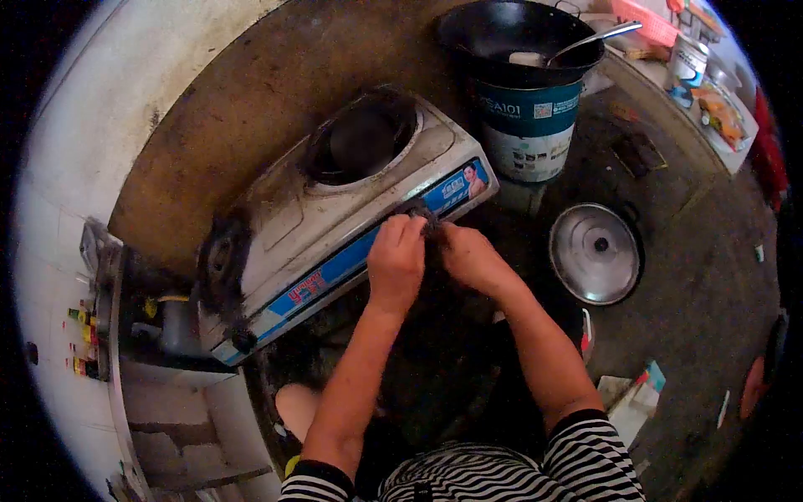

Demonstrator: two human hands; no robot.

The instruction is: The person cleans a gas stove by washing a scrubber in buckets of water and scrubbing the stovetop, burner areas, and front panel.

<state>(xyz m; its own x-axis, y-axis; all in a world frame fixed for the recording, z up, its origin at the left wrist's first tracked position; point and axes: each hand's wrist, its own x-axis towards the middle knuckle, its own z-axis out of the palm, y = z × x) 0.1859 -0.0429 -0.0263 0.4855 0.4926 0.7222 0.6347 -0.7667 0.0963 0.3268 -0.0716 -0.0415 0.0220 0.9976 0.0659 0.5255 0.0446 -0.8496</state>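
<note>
The person's left hand (396, 255) and right hand (477, 255) meet at the front edge of a stove (293, 230), toward its right end. Both are nearly closed, with fingertips drawn in around a small dark piece (425, 219) that sits between them against the stove's front panel. The left hand's fingers are bent over the near left side of this piece; the right hand's fingers press in from the right. Whether the piece is attached to the stove cannot be told.

The stove stands at a slant, its right end farther from the person than its left. A blue strip with lettering runs along its front. A round burner (361, 144) lies on top, beyond the hands, and a second, blackened burner (222, 251) is at the left end.

Beyond the stove's right end, a wok (493, 29) rests on a teal and white bucket (527, 138), with a ladle (590, 38) leaning over its right rim. A round metal lid (585, 268) with a black knob lies to the right of the hands, nearer than the bucket. At the far right stand a can (686, 65) and a pink basket (648, 23). An open cabinet (171, 410) is at the near left.
</note>
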